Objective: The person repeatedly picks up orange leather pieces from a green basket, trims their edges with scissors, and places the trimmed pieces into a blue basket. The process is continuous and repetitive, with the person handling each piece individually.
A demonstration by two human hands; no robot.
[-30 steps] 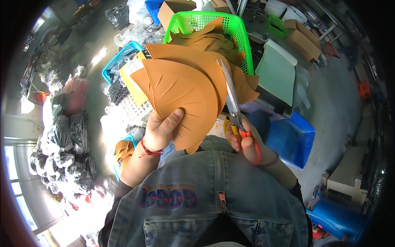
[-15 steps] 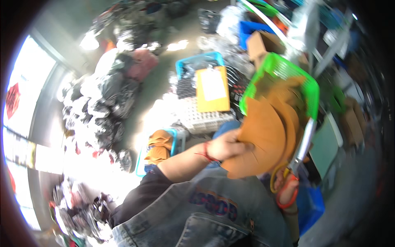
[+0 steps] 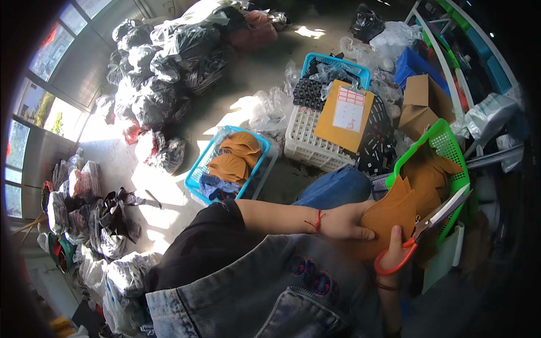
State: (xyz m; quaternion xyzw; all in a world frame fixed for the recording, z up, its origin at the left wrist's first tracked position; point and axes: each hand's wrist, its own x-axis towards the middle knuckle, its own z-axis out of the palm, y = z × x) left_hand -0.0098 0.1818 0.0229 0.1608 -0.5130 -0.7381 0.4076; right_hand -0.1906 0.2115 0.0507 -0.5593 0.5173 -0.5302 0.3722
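Observation:
My left hand (image 3: pixel 345 221), with a red cord at the wrist, grips a stack of tan leather-like cut pieces (image 3: pixel 391 208). Its thumb lies on top; the fingers beneath are hidden. My right hand (image 3: pixel 393 260) is closed around red-handled scissors (image 3: pixel 407 256), whose blades point up and to the right. A finger of that hand touches or lies very close to the lower part of the stack. Just beyond is a green plastic basket (image 3: pixel 461 155) with more tan pieces (image 3: pixel 431 174) in it, partly behind the held stack.
A blue basket (image 3: pixel 194 179) at centre left holds folded tan pieces (image 3: pixel 230 168). Ahead, a clipboard (image 3: pixel 338 132) rests on a white crate (image 3: pixel 301 138). A cardboard box (image 3: pixel 422 101) stands by the rack (image 3: pixel 445 53). Bulging plastic bags (image 3: pixel 160 73) cover the floor at left.
The view has swung, so the surroundings sit farther right. The stack in my left hand, fanned out before, now sits lower against the green basket. Both hands keep their hold.

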